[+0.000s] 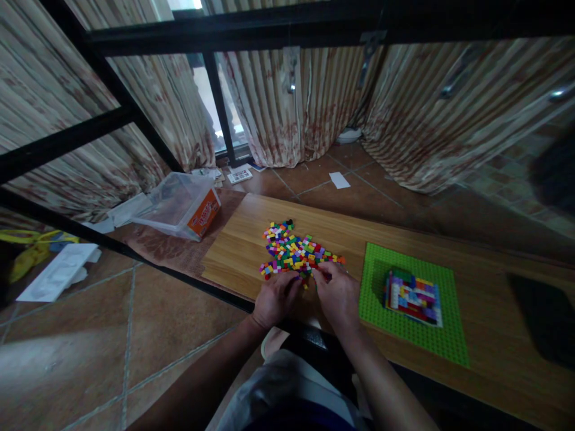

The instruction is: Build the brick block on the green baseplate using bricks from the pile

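A loose pile of small toy building bricks in many colours lies on the wooden board. At the pile's near edge, my left hand has its fingers bent and drawn together; whatever they hold is too small to make out. My right hand touches the pile's near right side, thumb and fingertips closed close to some bricks, and its grip is partly hidden. To the right lies a green studded baseplate. On it stands a block built from multicoloured bricks, with a white layer along its lower edge.
A clear plastic bin with an orange label stands at the board's far left end. A dark flat object rests at the right of the wooden board. Black metal bars run across above. Papers lie on the tiled floor.
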`<act>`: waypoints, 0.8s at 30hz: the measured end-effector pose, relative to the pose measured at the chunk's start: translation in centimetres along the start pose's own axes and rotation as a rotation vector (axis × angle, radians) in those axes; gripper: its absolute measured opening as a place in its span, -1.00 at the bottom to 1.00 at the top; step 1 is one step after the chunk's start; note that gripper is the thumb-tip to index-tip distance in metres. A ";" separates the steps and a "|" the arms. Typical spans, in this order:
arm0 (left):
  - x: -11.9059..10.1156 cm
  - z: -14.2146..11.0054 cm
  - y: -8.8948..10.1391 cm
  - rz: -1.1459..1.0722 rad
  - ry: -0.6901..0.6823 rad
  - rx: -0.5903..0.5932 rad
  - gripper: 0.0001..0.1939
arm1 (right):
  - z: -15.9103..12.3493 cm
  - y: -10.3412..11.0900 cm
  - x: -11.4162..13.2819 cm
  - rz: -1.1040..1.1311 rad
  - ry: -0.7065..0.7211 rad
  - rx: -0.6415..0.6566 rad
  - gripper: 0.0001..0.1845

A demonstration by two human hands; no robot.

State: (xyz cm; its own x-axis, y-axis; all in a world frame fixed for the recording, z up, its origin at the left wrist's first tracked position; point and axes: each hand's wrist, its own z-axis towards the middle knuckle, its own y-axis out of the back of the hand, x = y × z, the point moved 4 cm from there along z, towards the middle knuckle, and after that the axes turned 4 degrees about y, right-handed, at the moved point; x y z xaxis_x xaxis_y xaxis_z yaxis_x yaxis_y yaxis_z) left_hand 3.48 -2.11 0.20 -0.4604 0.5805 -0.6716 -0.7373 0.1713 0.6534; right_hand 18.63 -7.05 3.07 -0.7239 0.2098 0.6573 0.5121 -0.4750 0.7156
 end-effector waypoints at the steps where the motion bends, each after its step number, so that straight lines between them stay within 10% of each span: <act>1: 0.0 0.0 0.0 -0.001 0.008 -0.002 -0.79 | 0.5 0.0 0.1 -0.008 0.009 0.004 -0.75; 13: 0.0 0.3 -0.2 0.043 -0.013 -0.002 -0.75 | 3.2 -0.9 -0.7 0.138 0.016 0.065 -0.74; 24: -0.8 0.3 1.1 -0.139 0.035 0.091 -0.76 | -1.7 -2.4 0.8 0.822 -0.420 0.148 -0.63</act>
State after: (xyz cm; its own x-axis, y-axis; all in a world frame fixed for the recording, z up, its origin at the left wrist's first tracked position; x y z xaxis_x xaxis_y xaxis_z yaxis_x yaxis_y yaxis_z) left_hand 3.15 -2.18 1.59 -0.3749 0.5187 -0.7684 -0.7479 0.3206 0.5813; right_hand 16.05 -7.20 1.42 0.1034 0.1612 0.9815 0.8638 -0.5038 -0.0083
